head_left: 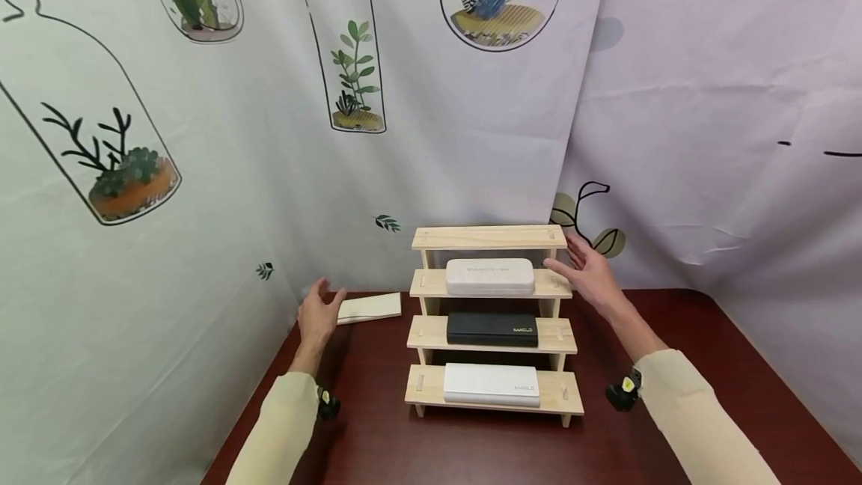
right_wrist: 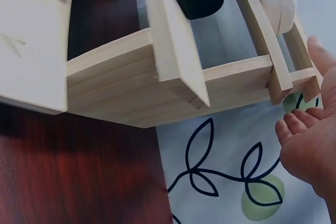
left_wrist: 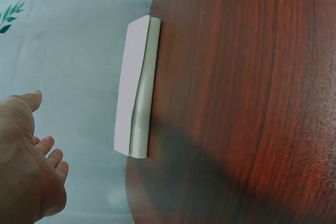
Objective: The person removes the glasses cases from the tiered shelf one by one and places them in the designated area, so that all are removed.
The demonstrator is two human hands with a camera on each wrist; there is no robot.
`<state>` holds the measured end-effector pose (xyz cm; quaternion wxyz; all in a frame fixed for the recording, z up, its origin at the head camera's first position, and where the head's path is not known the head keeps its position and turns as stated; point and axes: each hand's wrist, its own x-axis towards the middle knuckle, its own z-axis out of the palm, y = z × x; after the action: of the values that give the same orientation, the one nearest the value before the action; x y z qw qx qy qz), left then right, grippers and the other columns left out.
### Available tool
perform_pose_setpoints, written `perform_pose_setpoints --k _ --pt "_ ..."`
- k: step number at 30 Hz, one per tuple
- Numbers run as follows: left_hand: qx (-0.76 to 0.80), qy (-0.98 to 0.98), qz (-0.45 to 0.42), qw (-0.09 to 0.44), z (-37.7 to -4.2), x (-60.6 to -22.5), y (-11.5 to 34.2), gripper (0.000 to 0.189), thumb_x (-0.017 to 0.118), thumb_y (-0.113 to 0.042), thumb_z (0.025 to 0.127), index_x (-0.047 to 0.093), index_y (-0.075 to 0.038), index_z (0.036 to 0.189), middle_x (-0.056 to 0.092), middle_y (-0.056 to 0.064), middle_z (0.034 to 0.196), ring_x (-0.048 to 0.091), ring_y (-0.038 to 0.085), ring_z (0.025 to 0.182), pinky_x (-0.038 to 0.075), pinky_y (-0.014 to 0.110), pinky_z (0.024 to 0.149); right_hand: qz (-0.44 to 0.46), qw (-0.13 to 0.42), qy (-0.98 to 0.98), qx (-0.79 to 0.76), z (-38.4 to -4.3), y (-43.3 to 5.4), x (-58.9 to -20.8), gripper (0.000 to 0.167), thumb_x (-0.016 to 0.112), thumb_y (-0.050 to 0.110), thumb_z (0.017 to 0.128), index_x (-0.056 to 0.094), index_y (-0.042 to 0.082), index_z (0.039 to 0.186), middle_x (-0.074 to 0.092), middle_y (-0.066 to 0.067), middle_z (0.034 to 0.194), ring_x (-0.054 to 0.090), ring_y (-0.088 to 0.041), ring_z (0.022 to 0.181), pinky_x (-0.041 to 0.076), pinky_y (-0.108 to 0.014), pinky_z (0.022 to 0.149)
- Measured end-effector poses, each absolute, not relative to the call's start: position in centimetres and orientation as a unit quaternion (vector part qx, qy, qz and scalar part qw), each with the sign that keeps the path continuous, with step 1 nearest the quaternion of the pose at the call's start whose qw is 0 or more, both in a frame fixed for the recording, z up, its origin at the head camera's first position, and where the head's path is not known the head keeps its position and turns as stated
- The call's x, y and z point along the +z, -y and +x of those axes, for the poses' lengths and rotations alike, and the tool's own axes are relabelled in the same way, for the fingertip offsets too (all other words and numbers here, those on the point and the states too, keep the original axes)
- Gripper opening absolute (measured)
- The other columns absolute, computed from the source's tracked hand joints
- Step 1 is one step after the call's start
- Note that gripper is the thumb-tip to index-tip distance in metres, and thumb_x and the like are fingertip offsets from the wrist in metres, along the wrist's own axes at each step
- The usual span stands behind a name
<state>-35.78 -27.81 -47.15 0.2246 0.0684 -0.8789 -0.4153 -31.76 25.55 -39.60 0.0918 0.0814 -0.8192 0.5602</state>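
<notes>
A stepped wooden rack (head_left: 429, 333) of several shelves stands on the table. My right hand (head_left: 590, 272) is beside its upper right end, thumb pointing at the second shelf and fingers spread near the top one. In the right wrist view that hand (right_wrist: 310, 135) holds nothing. My left hand (head_left: 319, 313) hovers by the near end of a cream case with a flap (head_left: 370, 307) at the back left of the table. In the left wrist view the fingers are loosely bent, apart from the case (left_wrist: 137, 87).
On the rack sit a pale rounded case (head_left: 489, 276), a black case (head_left: 491, 328) and a white case (head_left: 491, 384), one per shelf. The top shelf (head_left: 489, 236) is bare. A fabric backdrop (head_left: 431, 171) with plant drawings hangs behind the dark red table (head_left: 377, 425).
</notes>
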Motion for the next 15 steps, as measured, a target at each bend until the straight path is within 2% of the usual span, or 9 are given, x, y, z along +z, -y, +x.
perform_pose_setpoints --k 8,15 --pt "-0.43 0.871 0.028 0.235 -35.4 -45.8 26.8 0.068 0.067 -0.034 0.107 0.041 -0.001 0.161 0.046 0.021 0.162 0.042 0.04 0.149 0.03 0.058 0.123 0.098 0.093 0.839 0.527 -30.4 -25.9 -41.2 0.099 0.078 0.039 0.099 0.019 0.001 0.169 0.025 -0.027 0.171 0.027 -0.046 0.156 0.031 -0.06 0.122" --pt "-0.451 0.862 -0.002 0.232 -34.7 -44.9 25.5 0.069 0.065 -0.034 0.108 0.037 -0.001 0.163 0.041 0.02 0.166 0.039 0.039 0.152 0.032 0.055 0.123 0.112 0.091 0.837 0.527 -29.9 -25.9 -42.0 0.094 0.077 0.033 0.101 0.021 -0.004 0.167 0.027 -0.028 0.169 0.03 -0.046 0.155 0.033 -0.059 0.121"
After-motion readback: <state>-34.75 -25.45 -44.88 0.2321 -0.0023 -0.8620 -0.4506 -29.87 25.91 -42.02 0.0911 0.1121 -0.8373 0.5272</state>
